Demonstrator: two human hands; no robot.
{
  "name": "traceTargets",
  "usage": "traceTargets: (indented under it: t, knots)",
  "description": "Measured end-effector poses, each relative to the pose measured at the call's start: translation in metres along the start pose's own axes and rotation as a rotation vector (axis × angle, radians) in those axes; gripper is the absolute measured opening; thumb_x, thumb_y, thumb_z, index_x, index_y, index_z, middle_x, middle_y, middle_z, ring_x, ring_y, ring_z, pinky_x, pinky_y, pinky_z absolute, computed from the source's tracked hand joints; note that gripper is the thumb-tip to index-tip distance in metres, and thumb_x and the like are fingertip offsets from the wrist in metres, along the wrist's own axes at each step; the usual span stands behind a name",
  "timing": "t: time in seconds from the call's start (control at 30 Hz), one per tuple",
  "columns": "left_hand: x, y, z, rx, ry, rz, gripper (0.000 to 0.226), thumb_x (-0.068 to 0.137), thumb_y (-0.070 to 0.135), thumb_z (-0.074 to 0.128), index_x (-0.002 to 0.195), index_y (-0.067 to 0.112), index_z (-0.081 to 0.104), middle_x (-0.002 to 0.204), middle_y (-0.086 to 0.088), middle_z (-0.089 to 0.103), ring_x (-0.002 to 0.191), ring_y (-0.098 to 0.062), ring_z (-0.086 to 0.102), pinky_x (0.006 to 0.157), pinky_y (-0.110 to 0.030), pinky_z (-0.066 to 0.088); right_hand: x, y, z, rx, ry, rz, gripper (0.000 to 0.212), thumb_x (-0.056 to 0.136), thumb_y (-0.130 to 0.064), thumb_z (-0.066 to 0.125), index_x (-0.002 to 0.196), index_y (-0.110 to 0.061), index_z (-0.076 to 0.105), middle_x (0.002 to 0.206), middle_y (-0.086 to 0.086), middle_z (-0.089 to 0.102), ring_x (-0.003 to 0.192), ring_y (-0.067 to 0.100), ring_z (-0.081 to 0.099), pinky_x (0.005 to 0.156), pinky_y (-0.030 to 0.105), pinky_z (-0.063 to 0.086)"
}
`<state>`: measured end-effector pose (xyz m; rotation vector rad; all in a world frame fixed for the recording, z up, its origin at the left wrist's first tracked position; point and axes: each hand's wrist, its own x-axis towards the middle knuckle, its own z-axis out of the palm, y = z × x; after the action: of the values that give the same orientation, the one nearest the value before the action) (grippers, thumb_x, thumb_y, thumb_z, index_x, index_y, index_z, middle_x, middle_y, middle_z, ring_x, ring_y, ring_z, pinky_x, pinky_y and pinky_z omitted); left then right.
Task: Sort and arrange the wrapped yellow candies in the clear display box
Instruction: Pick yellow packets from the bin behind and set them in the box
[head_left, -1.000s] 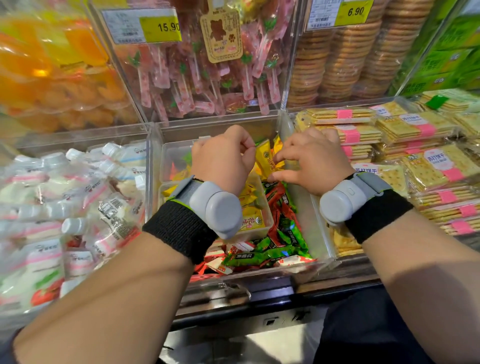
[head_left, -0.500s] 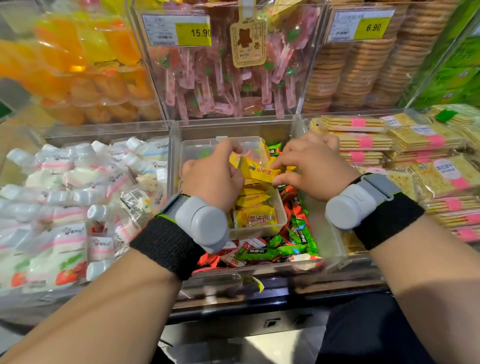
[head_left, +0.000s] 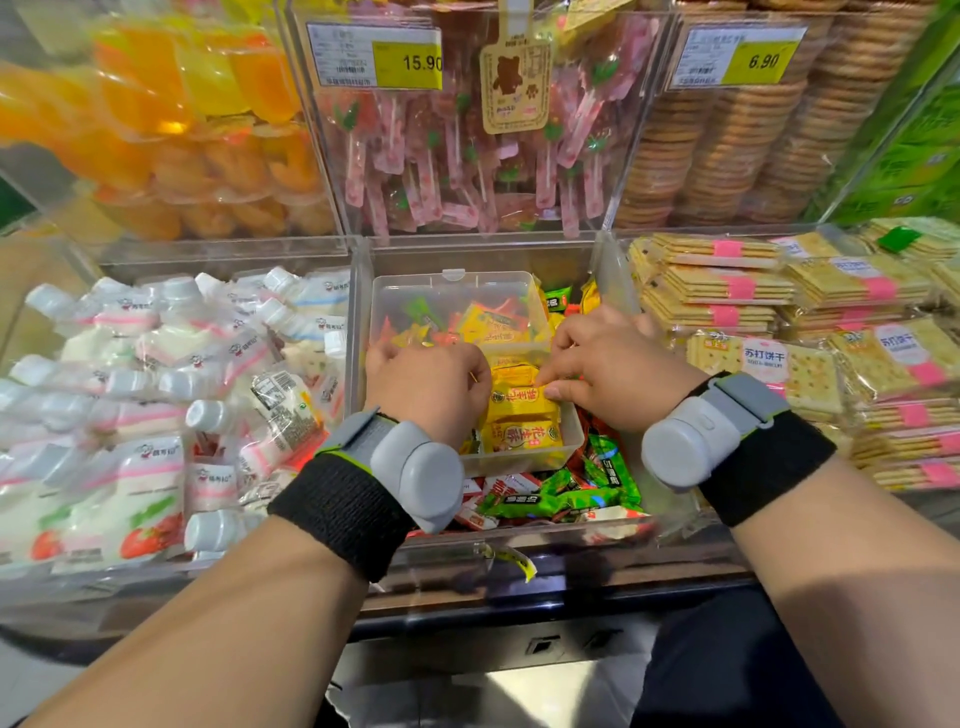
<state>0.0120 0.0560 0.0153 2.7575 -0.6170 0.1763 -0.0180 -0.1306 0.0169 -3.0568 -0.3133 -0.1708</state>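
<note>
We see a clear display box (head_left: 457, 296) of thin, slightly frosted plastic, rectangular with rounded corners and a small tab on its far rim. It sits inside a larger acrylic bin (head_left: 359, 312), resting on a loose heap of green and red candies (head_left: 587, 493) in glossy, crinkled wrappers. In the near half of the box lie the wrapped yellow candies (head_left: 522, 410) – flat, pillow-shaped packets with red print and crimped ends, laid one against the next in a row. More candies, yellow, orange and green, show dimly through the far half of the box.

Both hands are over the box, palms down, wrists bent, forearms coming in from the lower corners. The left hand (head_left: 426, 384) is knuckles up at the left of the row, its fingers curled under and out of sight; we cannot tell whether they grip anything. The right hand (head_left: 608, 369) reaches in from the right – its thumb and forefinger pinch the edge of a yellow packet in the row, and the other fingers are bent behind.

Each wrist wears a black knitted band (head_left: 337, 509) carrying a smooth grey pod (head_left: 418, 467).

To the left lie soft translucent pouches (head_left: 130, 467) with white caps; to the right, square cracker packs (head_left: 810, 364) with pink labels. Behind the acrylic hang pink lollipops (head_left: 467, 156) under yellow price tags (head_left: 408, 62).
</note>
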Motion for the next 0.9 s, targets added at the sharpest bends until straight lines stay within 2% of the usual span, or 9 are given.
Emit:
traceTargets:
  t: [0.13,0.23,0.4,0.53,0.67,0.9]
  knots:
    - [0.002,-0.003,0.006,0.031,0.016,0.01,0.011,0.088,0.035,0.049,0.086,0.033,0.06,0.089,0.006,0.069,0.095,-0.021,0.057,0.098,-0.042,0.021,0.0,0.0,0.004,0.047,-0.015,0.014,0.022,0.088,-0.043,0.051,0.104,-0.039,0.065,0.11,-0.011,0.044,0.111,0.017,0.027,0.08,0.03,0.009]
    - [0.003,-0.004,0.01,0.049,0.033,0.016,0.01,0.086,0.039,0.051,0.086,0.034,0.06,0.09,0.007,0.068,0.097,-0.02,0.056,0.095,-0.042,0.022,0.0,0.0,0.005,0.056,-0.004,0.018,0.022,0.088,-0.042,0.051,0.104,-0.039,0.066,0.108,-0.011,0.043,0.11,0.016,0.026,0.078,0.03,0.009]
    - [0.003,-0.004,0.012,0.104,0.012,0.032,0.016,0.084,0.046,0.054,0.093,0.035,0.061,0.1,0.008,0.066,0.105,-0.02,0.052,0.096,-0.043,0.021,0.001,-0.001,0.009,0.065,0.022,0.036,0.021,0.086,-0.042,0.054,0.103,-0.04,0.066,0.105,-0.01,0.043,0.109,0.016,0.027,0.079,0.03,0.01]
    - [0.003,-0.003,0.01,0.149,0.018,0.052,0.019,0.083,0.046,0.056,0.097,0.035,0.064,0.116,0.005,0.058,0.113,-0.021,0.049,0.1,-0.044,0.017,0.001,-0.001,0.009,0.093,0.045,0.042,0.019,0.084,-0.041,0.057,0.1,-0.037,0.067,0.099,-0.013,0.04,0.109,0.015,0.029,0.084,0.032,0.014]
    - [0.003,-0.002,0.01,0.149,0.018,0.047,0.02,0.081,0.047,0.058,0.095,0.035,0.064,0.116,0.005,0.056,0.113,-0.02,0.049,0.1,-0.044,0.017,0.0,0.0,0.008,0.096,0.055,0.028,0.018,0.082,-0.041,0.06,0.098,-0.035,0.067,0.098,-0.014,0.04,0.111,0.017,0.032,0.088,0.035,0.019]
    - [0.005,0.004,0.005,0.159,0.06,0.047,0.016,0.082,0.044,0.056,0.092,0.034,0.063,0.115,0.005,0.058,0.111,-0.022,0.05,0.103,-0.046,0.019,0.0,0.002,-0.004,0.107,0.098,0.035,0.023,0.083,-0.041,0.059,0.104,-0.033,0.064,0.11,-0.006,0.05,0.115,0.019,0.033,0.093,0.036,0.02]
